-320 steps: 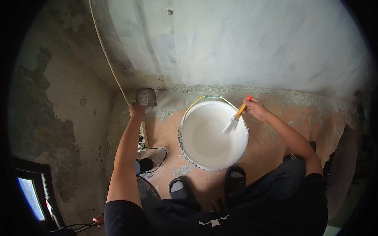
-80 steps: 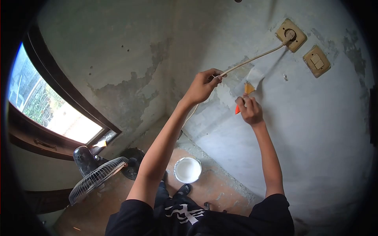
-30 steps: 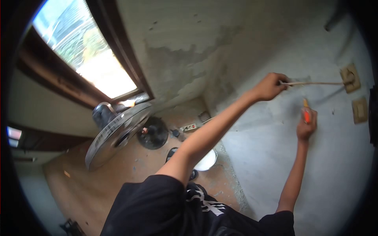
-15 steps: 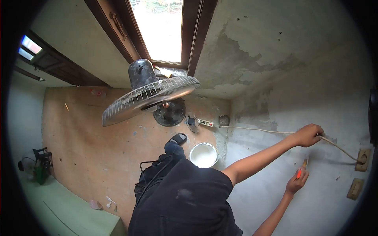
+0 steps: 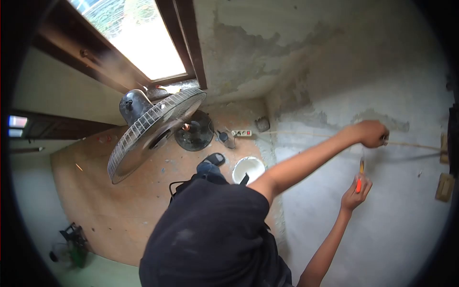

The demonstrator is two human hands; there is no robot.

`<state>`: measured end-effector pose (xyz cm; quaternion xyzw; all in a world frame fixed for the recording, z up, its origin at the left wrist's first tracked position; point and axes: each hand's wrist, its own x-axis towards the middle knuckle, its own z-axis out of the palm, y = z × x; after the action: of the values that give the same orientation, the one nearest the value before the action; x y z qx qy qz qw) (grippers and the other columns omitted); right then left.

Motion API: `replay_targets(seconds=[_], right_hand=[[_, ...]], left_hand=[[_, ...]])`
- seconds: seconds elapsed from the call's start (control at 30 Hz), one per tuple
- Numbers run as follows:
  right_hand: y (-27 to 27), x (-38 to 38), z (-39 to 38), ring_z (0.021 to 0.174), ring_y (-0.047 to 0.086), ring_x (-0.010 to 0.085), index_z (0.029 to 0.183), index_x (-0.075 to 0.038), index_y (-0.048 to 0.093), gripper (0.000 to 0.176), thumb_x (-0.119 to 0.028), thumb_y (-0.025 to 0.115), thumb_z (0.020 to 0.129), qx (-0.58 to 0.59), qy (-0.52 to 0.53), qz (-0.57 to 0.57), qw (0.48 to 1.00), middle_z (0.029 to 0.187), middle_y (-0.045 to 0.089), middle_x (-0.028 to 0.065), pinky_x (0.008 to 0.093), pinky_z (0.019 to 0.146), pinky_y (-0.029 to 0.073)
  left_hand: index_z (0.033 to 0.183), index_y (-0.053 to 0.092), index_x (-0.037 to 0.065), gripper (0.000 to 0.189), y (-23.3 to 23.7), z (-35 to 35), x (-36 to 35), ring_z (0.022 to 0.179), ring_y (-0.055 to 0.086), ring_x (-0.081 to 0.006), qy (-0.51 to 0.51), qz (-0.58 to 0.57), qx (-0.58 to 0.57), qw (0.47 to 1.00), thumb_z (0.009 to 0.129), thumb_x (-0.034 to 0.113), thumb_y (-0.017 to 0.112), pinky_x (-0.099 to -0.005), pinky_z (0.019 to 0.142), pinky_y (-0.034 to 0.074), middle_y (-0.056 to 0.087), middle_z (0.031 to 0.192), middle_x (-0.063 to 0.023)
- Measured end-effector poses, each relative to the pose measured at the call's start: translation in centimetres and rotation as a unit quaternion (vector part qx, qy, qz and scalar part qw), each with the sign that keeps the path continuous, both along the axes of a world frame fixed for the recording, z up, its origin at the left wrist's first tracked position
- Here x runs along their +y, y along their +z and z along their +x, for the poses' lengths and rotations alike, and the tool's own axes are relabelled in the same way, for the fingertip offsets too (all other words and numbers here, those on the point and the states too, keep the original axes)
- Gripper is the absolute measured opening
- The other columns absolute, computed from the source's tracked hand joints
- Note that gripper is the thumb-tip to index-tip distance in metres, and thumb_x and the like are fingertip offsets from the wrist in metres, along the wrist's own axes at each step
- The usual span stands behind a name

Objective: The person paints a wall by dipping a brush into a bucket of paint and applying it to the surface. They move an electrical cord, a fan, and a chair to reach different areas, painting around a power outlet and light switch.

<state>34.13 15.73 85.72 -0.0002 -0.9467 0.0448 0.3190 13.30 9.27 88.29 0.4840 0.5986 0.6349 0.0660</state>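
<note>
My left hand [image 5: 373, 134] is closed round a pale power cable [image 5: 415, 145], raised in front of the grey-white wall [image 5: 325, 191]. The cable runs across the wall between a wall socket [image 5: 444, 148] on the right and a power strip [image 5: 242, 133] on the floor. Lower down, my right hand [image 5: 356, 192] grips a paintbrush [image 5: 359, 184] by its orange handle. The brush points upward, its tip close to the wall just below the cable. A white bucket [image 5: 235, 177] with white stuff inside stands on the floor beside my body.
A black pedestal fan [image 5: 158, 129] stands ahead on the left, below a bright window [image 5: 143, 38]. A black adapter [image 5: 224, 137] lies beside the power strip. A switch plate [image 5: 444, 187] is under the socket. Green and dark equipment [image 5: 74, 246] sits at the lower left.
The view has turned, so the fan and window sit further left. The brush now points straight up instead of tilting right. My left hand still has the cable.
</note>
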Motion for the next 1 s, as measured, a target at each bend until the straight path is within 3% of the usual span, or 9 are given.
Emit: replay_targets(seconds=[0.13, 0.2, 0.3, 0.37, 0.53, 0.63, 0.67, 0.83, 1.0], right_hand=[[-0.9, -1.4, 0.0, 0.083, 0.057, 0.0273, 0.096, 0.004, 0.059, 0.01, 0.001, 0.056, 0.087, 0.024, -0.02, -0.039, 0.999, 0.093, 0.055, 0.0146, 0.0348, 0.072, 0.049], [-1.2, -1.8, 0.1, 0.084, 0.056, 0.0262, 0.097, 0.004, 0.059, 0.011, 0.002, 0.056, 0.086, 0.032, -0.046, -0.07, 0.996, 0.094, 0.056, 0.0141, 0.034, 0.071, 0.049], [-1.1, -2.4, -0.2, 0.082, 0.056, 0.0258, 0.097, 0.004, 0.059, 0.011, 0.002, 0.057, 0.086, 0.042, -0.059, -0.09, 0.993, 0.093, 0.057, 0.0138, 0.0338, 0.07, 0.049], [-0.9, -1.8, -0.4, 0.082, 0.057, 0.0258, 0.097, 0.003, 0.059, 0.011, 0.001, 0.057, 0.086, 0.048, -0.056, -0.08, 0.994, 0.093, 0.057, 0.0136, 0.0338, 0.07, 0.049], [-1.4, -2.4, -0.4, 0.081, 0.058, 0.0254, 0.095, 0.002, 0.06, 0.012, 0.003, 0.061, 0.083, 0.075, -0.067, -0.086, 0.991, 0.092, 0.059, 0.0121, 0.0335, 0.07, 0.05], [-0.7, -2.5, -0.6, 0.083, 0.059, 0.0256, 0.094, 0.0, 0.062, 0.018, 0.005, 0.066, 0.077, 0.103, -0.065, -0.062, 0.991, 0.091, 0.059, 0.0114, 0.0336, 0.071, 0.05], [-0.6, -2.4, -0.7, 0.084, 0.06, 0.0263, 0.094, -0.002, 0.062, 0.02, 0.003, 0.068, 0.076, 0.107, -0.067, -0.081, 0.989, 0.091, 0.059, 0.0115, 0.0333, 0.072, 0.05], [1.6, -2.0, -1.8, 0.076, 0.059, 0.0248, 0.092, -0.005, 0.061, 0.019, -0.002, 0.069, 0.075, 0.087, -0.05, -0.053, 0.994, 0.086, 0.056, 0.0076, 0.0332, 0.064, 0.05], [5.8, 1.4, -4.0, 0.072, 0.057, 0.0238, 0.092, -0.005, 0.06, 0.012, -0.007, 0.064, 0.081, 0.054, -0.036, -0.011, 0.998, 0.084, 0.054, 0.0071, 0.0333, 0.062, 0.048]], left_hand=[[0.102, 0.065, 0.01, 0.028, 3.0, -2.2, 1.2, 0.084, 0.064, -0.0175, -0.222, -0.194, 0.12, 0.948, 0.079, 0.019, 0.054, -0.0329, 0.077, 0.048, 0.068, 0.092, -0.0049], [0.11, 0.061, 0.005, 0.035, 4.2, -3.4, 2.4, 0.091, 0.062, -0.02, -0.304, -0.231, 0.151, 0.912, 0.083, 0.026, 0.052, -0.034, 0.083, 0.046, 0.065, 0.103, -0.0076], [0.118, 0.057, 0.004, 0.041, 6.7, -4.9, 1.5, 0.096, 0.06, -0.0226, -0.326, -0.256, 0.21, 0.886, 0.081, 0.024, 0.053, -0.0348, 0.086, 0.045, 0.063, 0.11, -0.0087], [0.115, 0.057, 0.001, 0.04, 7.5, -4.8, 0.4, 0.089, 0.061, -0.0219, -0.298, -0.23, 0.205, 0.904, 0.081, 0.023, 0.055, -0.0328, 0.082, 0.047, 0.064, 0.104, -0.0108], [0.117, 0.058, 0.007, 0.041, 5.4, -6.0, 2.4, 0.095, 0.06, -0.0216, -0.287, -0.239, 0.209, 0.904, 0.081, 0.026, 0.055, -0.0344, 0.084, 0.046, 0.064, 0.106, -0.0075], [0.096, 0.066, 0.008, 0.031, 5.3, -6.0, -1.9, 0.091, 0.062, -0.0222, -0.231, -0.154, 0.231, 0.932, 0.082, 0.032, 0.052, -0.0363, 0.081, 0.046, 0.067, 0.095, -0.0093], [0.097, 0.061, 0.0, 0.029, 6.7, -5.2, -3.7, 0.086, 0.063, -0.02, -0.2, -0.191, 0.249, 0.928, 0.092, 0.027, 0.05, -0.0345, 0.078, 0.048, 0.067, 0.088, -0.0089], [0.1, 0.059, 0.001, 0.022, 6.6, -5.5, -5.5, 0.087, 0.063, -0.0201, -0.214, -0.173, 0.218, 0.936, 0.091, 0.019, 0.051, -0.0332, 0.079, 0.048, 0.065, 0.091, -0.0102], [0.107, 0.057, 0.002, 0.023, 5.7, -5.1, -7.0, 0.088, 0.062, -0.0198, -0.159, -0.215, 0.11, 0.957, 0.091, 0.017, 0.053, -0.0333, 0.081, 0.048, 0.064, 0.098, -0.0109]])
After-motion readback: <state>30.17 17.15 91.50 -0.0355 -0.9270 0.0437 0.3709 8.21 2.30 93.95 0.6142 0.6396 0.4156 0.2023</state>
